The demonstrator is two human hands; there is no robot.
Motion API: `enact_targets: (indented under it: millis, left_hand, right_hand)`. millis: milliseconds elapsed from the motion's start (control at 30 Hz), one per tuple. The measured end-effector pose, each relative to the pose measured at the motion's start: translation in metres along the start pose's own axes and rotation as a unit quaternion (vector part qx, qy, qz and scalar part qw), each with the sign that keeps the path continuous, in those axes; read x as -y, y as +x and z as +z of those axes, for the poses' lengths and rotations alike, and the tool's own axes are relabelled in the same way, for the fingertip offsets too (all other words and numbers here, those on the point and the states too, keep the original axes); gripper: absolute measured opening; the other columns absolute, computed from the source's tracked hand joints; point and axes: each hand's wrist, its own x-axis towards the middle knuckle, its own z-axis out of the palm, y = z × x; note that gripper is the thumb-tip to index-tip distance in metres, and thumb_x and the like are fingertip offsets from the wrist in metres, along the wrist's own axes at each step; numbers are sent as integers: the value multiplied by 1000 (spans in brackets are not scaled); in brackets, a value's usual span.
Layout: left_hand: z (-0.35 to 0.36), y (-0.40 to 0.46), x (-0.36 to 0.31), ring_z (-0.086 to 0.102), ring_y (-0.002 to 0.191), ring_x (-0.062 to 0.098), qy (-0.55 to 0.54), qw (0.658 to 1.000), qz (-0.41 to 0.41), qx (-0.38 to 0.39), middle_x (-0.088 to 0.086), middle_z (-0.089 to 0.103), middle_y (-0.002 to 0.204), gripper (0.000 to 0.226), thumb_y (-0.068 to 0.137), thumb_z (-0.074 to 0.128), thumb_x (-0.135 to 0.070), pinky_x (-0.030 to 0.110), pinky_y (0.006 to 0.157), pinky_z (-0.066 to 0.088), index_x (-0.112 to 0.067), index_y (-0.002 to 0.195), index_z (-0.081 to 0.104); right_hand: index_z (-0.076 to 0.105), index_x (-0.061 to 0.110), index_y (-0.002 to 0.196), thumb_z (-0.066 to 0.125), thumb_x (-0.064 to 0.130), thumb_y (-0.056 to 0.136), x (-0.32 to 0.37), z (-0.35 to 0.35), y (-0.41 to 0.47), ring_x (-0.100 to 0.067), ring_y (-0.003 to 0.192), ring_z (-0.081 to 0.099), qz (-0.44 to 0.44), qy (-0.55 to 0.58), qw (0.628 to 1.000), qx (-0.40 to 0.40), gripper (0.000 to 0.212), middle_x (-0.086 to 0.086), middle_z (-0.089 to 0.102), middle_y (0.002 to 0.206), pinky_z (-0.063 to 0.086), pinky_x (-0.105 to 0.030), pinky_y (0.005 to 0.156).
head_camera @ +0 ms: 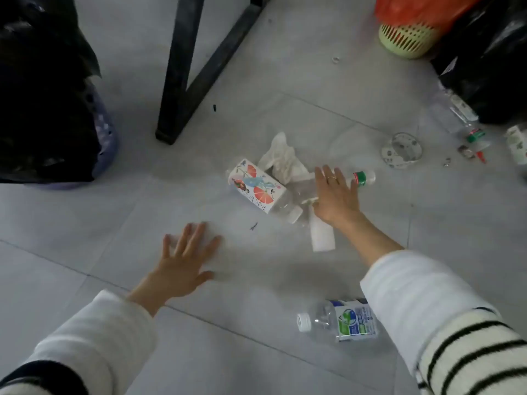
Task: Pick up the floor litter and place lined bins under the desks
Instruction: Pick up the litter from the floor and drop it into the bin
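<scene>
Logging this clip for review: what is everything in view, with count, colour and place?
Bins: 2; purple with black liner, left; green with orange liner, top right.
Black bag: 1, right edge.
Desk leg: black, top centre.
Clear bottles: 3; green-capped under right hand, white-capped near, one by bag.
Printed carton: 1, centre.
Tissue: white, behind carton.
Clear lid: 1, right.
Left hand: open, empty.
Right hand: open over bottle.

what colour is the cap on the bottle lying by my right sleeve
White, on the bottle; clearest in the head view.
</scene>
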Motion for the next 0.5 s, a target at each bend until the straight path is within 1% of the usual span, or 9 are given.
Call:
enact_targets:
  millis: [133, 200, 233, 267, 300, 333, 367, 433, 500]
  left_hand:
    - [7, 0, -7, 56, 118, 42, -13, 999, -35, -39, 14, 37, 141, 81, 76, 27, -64, 67, 75, 46, -31, 147, 10]
    - [13, -6, -5, 52, 122, 42, -16, 999, -27, -31, 14, 36, 142, 71, 85, 14, -67, 67, 76, 45, -30, 146, 14]
    - [10, -6, -3, 50, 123, 42, -17, 999, -22, -32, 15, 37, 141, 69, 86, 14, -67, 68, 76, 46, -29, 143, 20]
    - [0, -3, -2, 48, 123, 41, -29, 999, -20, -13, 15, 37, 139, 68, 85, 27, -67, 68, 74, 47, -27, 140, 27]
    - [-9, 4, -1, 48, 122, 42, -34, 999, -21, -16, 15, 38, 135, 68, 79, 49, -62, 69, 73, 48, -26, 135, 35]
    - [-21, 15, -2, 50, 120, 42, -45, 998, -29, -15, 16, 40, 132, 72, 69, 70, -51, 69, 72, 48, -23, 128, 41]
    - [-36, 27, -6, 52, 119, 42, -49, 997, -50, -26, 17, 43, 129, 76, 59, 82, -40, 68, 72, 48, -20, 122, 44]
    - [-63, 57, -16, 50, 122, 44, -38, 994, -66, -79, 21, 49, 131, 84, 52, 87, -26, 67, 80, 46, -17, 122, 43]
    - [-94, 88, -26, 38, 133, 44, -8, 992, -28, -120, 21, 39, 145, 93, 59, 82, -16, 64, 98, 36, -22, 136, 30]
  right_hand:
    - [22, 8, 146, 49, 12, 89, 6, 6, 10, -33, 132, 32, -22, -69, 997, -40, 63, -12, 31, 148, 33, -43, 102]
    - [28, 10, 143, 53, 21, 89, 4, 7, 12, -33, 127, 35, -26, -84, 995, -42, 61, -12, 36, 143, 34, -43, 98]
    - [30, 12, 142, 54, 32, 89, -2, 6, 13, -32, 127, 35, -25, -86, 995, -38, 62, -12, 37, 142, 33, -43, 98]
    - [31, 15, 142, 54, 42, 88, -7, 5, 13, -32, 127, 35, -15, -77, 996, -33, 65, -12, 37, 142, 33, -43, 98]
    - [31, 19, 143, 52, 52, 87, -13, 5, 13, -31, 128, 34, 0, -59, 998, -21, 68, -12, 36, 142, 33, -44, 99]
    - [29, 24, 144, 49, 58, 86, -18, 6, 10, -32, 129, 33, 20, -22, 1000, -6, 71, -12, 35, 143, 33, -45, 100]
    - [25, 28, 145, 47, 61, 85, -21, 9, 5, -33, 130, 33, 42, 25, 999, 8, 72, -12, 34, 145, 33, -47, 100]
    - [14, 32, 148, 44, 60, 87, -26, 19, -7, -35, 131, 35, 61, 89, 994, 32, 73, -11, 32, 147, 35, -49, 100]
    - [4, 29, 150, 47, 51, 90, -32, 28, -20, -36, 132, 34, 61, 123, 990, 44, 77, -13, 30, 148, 36, -50, 100]
